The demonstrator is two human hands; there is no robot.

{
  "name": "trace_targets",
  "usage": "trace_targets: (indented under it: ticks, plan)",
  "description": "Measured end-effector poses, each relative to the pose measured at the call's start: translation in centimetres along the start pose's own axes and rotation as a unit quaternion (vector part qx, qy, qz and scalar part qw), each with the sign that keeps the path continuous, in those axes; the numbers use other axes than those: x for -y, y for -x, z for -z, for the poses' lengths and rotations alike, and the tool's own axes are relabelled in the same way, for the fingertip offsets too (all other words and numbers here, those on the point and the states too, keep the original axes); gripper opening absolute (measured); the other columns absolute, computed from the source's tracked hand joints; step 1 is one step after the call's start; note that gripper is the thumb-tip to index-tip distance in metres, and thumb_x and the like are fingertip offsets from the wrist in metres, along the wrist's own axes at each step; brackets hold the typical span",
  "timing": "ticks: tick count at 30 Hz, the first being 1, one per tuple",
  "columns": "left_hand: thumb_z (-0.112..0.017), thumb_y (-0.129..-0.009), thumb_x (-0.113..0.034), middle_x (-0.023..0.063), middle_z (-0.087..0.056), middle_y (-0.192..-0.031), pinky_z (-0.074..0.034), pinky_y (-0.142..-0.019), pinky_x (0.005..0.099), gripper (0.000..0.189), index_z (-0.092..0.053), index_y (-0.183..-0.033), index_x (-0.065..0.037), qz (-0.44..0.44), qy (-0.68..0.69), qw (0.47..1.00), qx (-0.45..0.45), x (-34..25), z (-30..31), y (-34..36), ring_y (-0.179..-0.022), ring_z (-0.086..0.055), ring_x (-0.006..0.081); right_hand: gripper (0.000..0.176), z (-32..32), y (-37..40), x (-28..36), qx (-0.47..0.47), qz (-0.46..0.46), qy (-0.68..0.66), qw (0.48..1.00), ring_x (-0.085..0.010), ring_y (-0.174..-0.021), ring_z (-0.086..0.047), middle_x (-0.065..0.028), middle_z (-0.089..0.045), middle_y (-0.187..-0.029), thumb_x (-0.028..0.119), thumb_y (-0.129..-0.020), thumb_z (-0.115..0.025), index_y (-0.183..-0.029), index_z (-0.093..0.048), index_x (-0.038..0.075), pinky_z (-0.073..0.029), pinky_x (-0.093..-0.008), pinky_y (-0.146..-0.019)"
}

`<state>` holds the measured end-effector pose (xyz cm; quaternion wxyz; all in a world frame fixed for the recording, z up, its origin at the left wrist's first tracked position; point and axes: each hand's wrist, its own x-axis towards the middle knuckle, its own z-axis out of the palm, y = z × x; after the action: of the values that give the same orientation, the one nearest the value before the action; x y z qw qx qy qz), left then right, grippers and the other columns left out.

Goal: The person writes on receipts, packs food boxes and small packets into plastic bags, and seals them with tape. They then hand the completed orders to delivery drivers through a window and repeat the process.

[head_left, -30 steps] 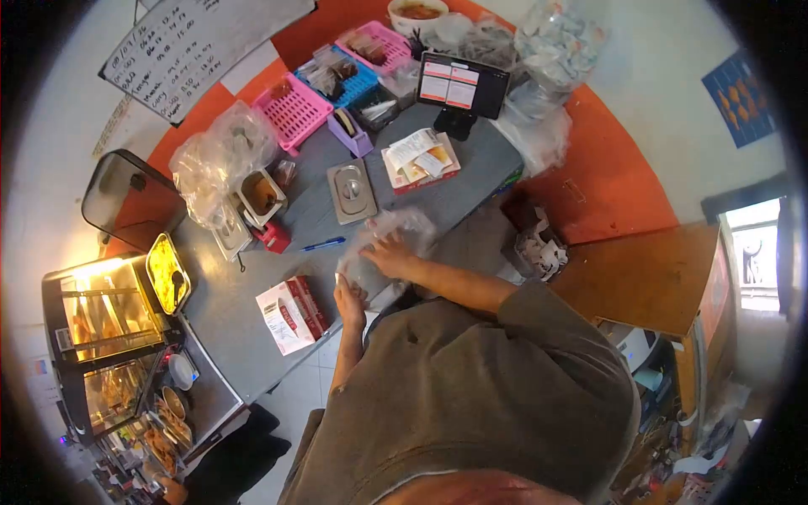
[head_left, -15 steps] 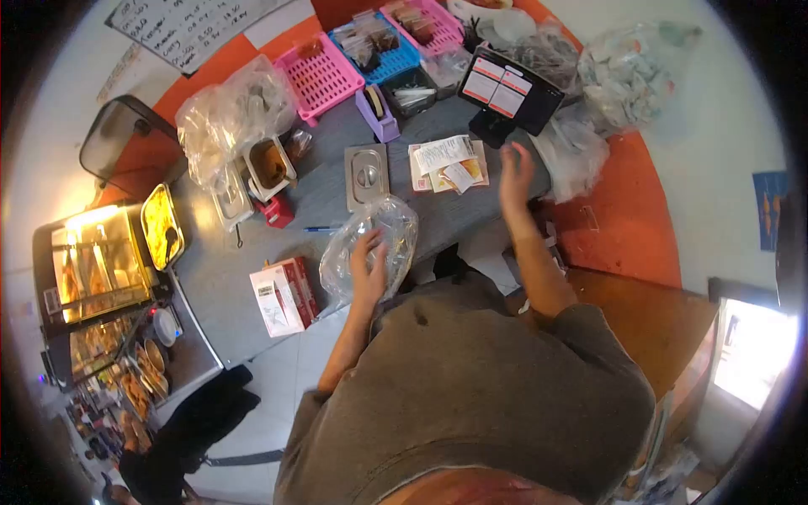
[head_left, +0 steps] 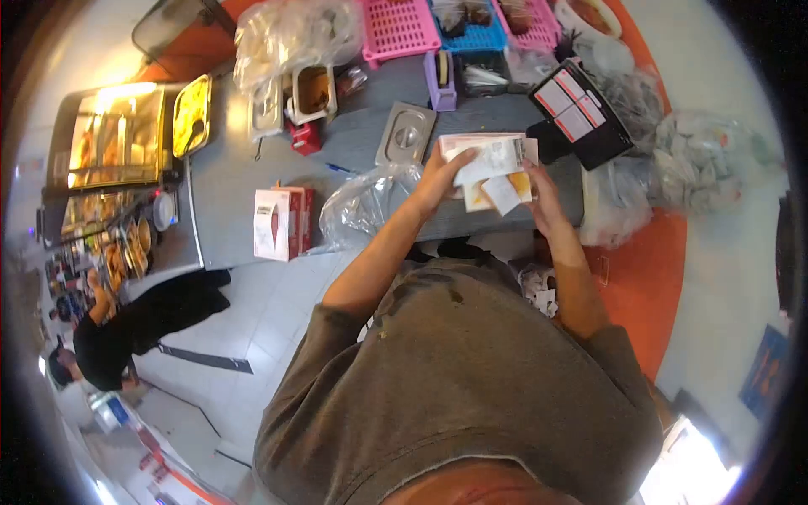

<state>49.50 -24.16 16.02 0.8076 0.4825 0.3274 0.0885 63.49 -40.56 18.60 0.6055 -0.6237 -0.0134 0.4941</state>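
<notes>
1. The left hand (head_left: 439, 181) is at the left edge of the paper slips (head_left: 490, 165); its fingers are closed on them, with the thumb lying on the upper side.
2. The right hand (head_left: 545, 194) is at the right edge of the same slips, and its fingers are bent around this edge, gripping it.
3. The slips are between the two hands, over the right part of the table (head_left: 223, 198). A pale flat box (head_left: 484, 140) shows just behind them, on the far side; I cannot tell if it is lifted.
4. To the right of the box there is a tablet (head_left: 579, 109) on a dark stand.
5. To the left of the box lies a metal lid (head_left: 406, 135), and nearer, beside the left forearm, a clear plastic bag (head_left: 362, 206).
6. A blue pen (head_left: 339, 169) lies near the bag, on its far side.
7. Farther left, at the near edge, stands a red and white box (head_left: 282, 223).
8. At the far side are a purple tape dispenser (head_left: 440, 82) and a pink basket (head_left: 396, 32).
</notes>
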Motion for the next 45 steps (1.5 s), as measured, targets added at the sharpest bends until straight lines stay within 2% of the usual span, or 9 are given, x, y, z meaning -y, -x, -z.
trace_targets:
  ticks: [7, 18, 21, 26, 28, 30, 35, 40, 45]
  plan:
    - [-0.054, -0.088, -0.028, 0.0123, -0.06, -0.11, -0.048, -0.083, 0.031, 0.045, -0.047, -0.123, 0.0, -0.094, 0.16, 0.964, -0.192, -0.2, 8.5, 14.0, -0.095, -0.06, 0.0191, 0.073, -13.8, 3.6, -2.4, 0.194, 0.063, 0.084, 0.975, -0.0224, -0.111, -0.053, -0.0132, -0.054, -0.118, 0.038, -0.082, -0.068, -0.136, -0.032, 0.004, -0.039, -0.0346, -0.098]
    - [-0.05, -0.093, -0.036, 0.0096, -0.056, -0.117, -0.04, -0.092, 0.0314, 0.052, -0.043, -0.128, 0.001, -0.091, 0.077, 0.969, -0.215, 9.4, 22.4, 9.5, -0.106, -0.052, 0.0168, 0.07, -18.0, -8.6, -14.8, 0.23, 0.124, 0.22, 0.94, -0.0229, -0.119, -0.046, -0.0155, -0.048, -0.129, 0.043, -0.09, -0.055, -0.139, -0.027, 0.001, -0.036, -0.0305, -0.1]
    - [-0.044, -0.095, -0.044, 0.0136, -0.054, -0.121, -0.038, -0.094, 0.0319, 0.055, -0.047, -0.127, 0.001, -0.103, 0.023, 0.927, -0.361, 8.7, 21.2, 11.6, -0.11, -0.05, 0.0191, 0.072, -18.5, -6.7, -12.2, 0.23, 0.145, 0.28, 0.921, -0.0254, -0.124, -0.041, -0.0176, -0.046, -0.13, 0.046, -0.089, -0.054, -0.138, -0.03, 0.0, -0.032, -0.0334, -0.103]
    - [-0.048, -0.093, -0.044, 0.0109, -0.06, -0.111, -0.043, -0.084, 0.031, 0.054, -0.052, -0.119, 0.003, -0.043, 0.096, 0.895, -0.434, 14.8, 23.0, 11.2, -0.097, -0.056, 0.0182, 0.063, -16.6, -7.7, -13.7, -0.137, 0.339, 0.353, 0.861, -0.0273, -0.111, -0.05, -0.0194, -0.054, -0.116, 0.046, -0.082, -0.064, -0.122, -0.049, -0.001, -0.04, -0.0391, -0.091]
    - [-0.052, -0.091, -0.04, 0.01, -0.063, -0.1, -0.048, -0.067, 0.0287, 0.049, -0.053, -0.116, 0.002, 0.018, 0.199, 0.914, -0.353, 13.5, 22.5, 11.8, -0.082, -0.06, 0.0159, 0.064, -14.7, -10.4, -14.8, -0.164, 0.277, 0.393, 0.861, -0.0282, -0.113, -0.048, -0.0178, -0.054, -0.122, 0.049, -0.085, -0.059, -0.128, -0.046, 0.003, -0.038, -0.0397, -0.092]
    - [-0.056, -0.088, -0.043, -0.0016, -0.052, -0.077, -0.041, -0.063, 0.0269, 0.033, -0.055, -0.093, -0.01, 0.045, 0.164, 0.931, -0.322, 12.3, 23.2, 12.3, -0.075, -0.052, 0.009, 0.051, -13.2, -12.2, -14.3, 0.048, 0.013, 0.392, 0.919, -0.0249, -0.089, -0.059, -0.0133, -0.064, -0.095, 0.042, -0.083, -0.062, -0.114, -0.058, 0.002, -0.045, -0.0367, -0.08]
    - [-0.057, -0.09, -0.03, 0.004, -0.055, -0.076, -0.043, -0.05, 0.0253, 0.024, -0.052, -0.09, -0.006, -0.034, 0.126, 0.939, -0.319, 10.0, 22.7, 12.2, -0.063, -0.054, 0.012, 0.029, -15.4, -10.0, -10.9, -0.023, 0.0, 0.354, 0.935, -0.0186, -0.069, -0.059, -0.0085, -0.063, -0.075, 0.032, -0.079, -0.067, -0.083, -0.061, 0.004, -0.046, -0.0314, -0.066]
    - [-0.058, -0.091, -0.03, 0.0049, -0.057, -0.083, -0.045, -0.063, 0.0274, 0.027, -0.053, -0.091, -0.004, -0.099, 0.128, 0.903, -0.398, 9.3, 21.5, 9.2, -0.075, -0.054, 0.012, 0.023, -17.1, -9.8, -11.9, -0.07, 0.285, 0.533, 0.794, -0.0341, -0.077, -0.064, -0.0165, -0.064, -0.085, 0.021, -0.077, -0.064, -0.093, -0.057, 0.007, -0.049, -0.0456, -0.067]
    - [-0.059, -0.089, -0.033, 0.0034, -0.058, -0.081, -0.044, -0.06, 0.0273, 0.03, -0.057, -0.087, -0.004, -0.103, 0.167, 0.915, -0.353, 9.5, 23.4, 8.3, -0.07, -0.054, 0.012, 0.013, -19.7, -8.8, -8.0, -0.073, 0.257, 0.677, 0.686, -0.0382, -0.085, -0.062, -0.0183, -0.063, -0.092, 0.015, -0.084, -0.054, -0.09, -0.061, 0.006, -0.048, -0.0477, -0.072]
